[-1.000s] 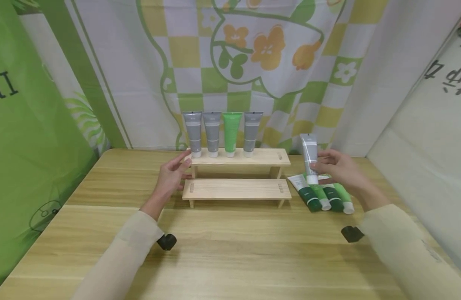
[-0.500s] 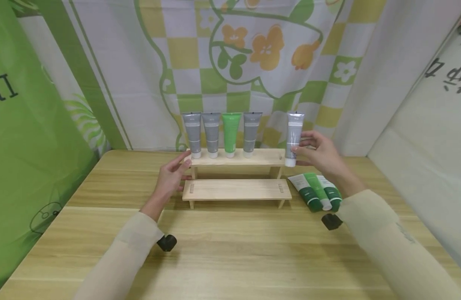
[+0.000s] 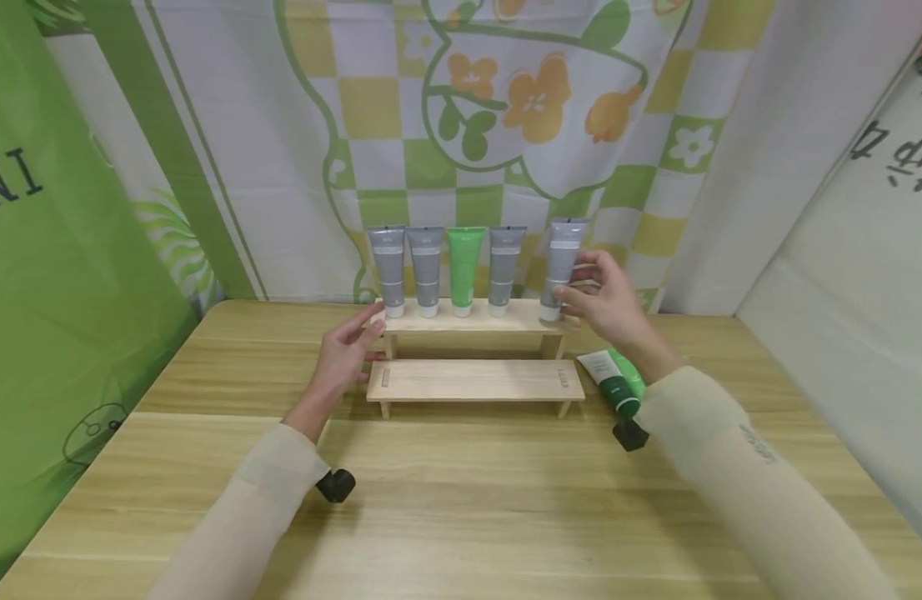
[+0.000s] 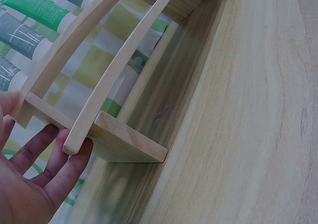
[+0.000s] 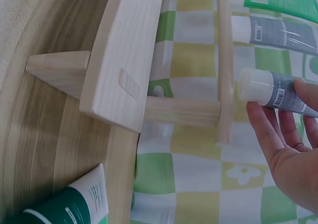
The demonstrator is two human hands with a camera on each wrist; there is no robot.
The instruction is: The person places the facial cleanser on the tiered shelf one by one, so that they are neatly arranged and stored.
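A grey squeeze tube with a white cap is pinched between the thumb and fingers of my right hand. It stands nearly upright, cap down, over the right end of the rack's upper tier. The right wrist view shows its cap with a small gap to the board edge. My left hand grips the left end of the two-tier wooden rack, fingers against the lower board's end and thumb by the upper board. Along the upper tier stand several tubes, a green one among grey ones.
On the table, right of the rack, lie a dark green and white tube and a bright green tube, partly hidden by my right arm. A patterned curtain hangs close behind the rack.
My right hand has carried the grey tube up and left from above the lying tubes to the upper tier's right end. The left hand keeps its place on the rack.
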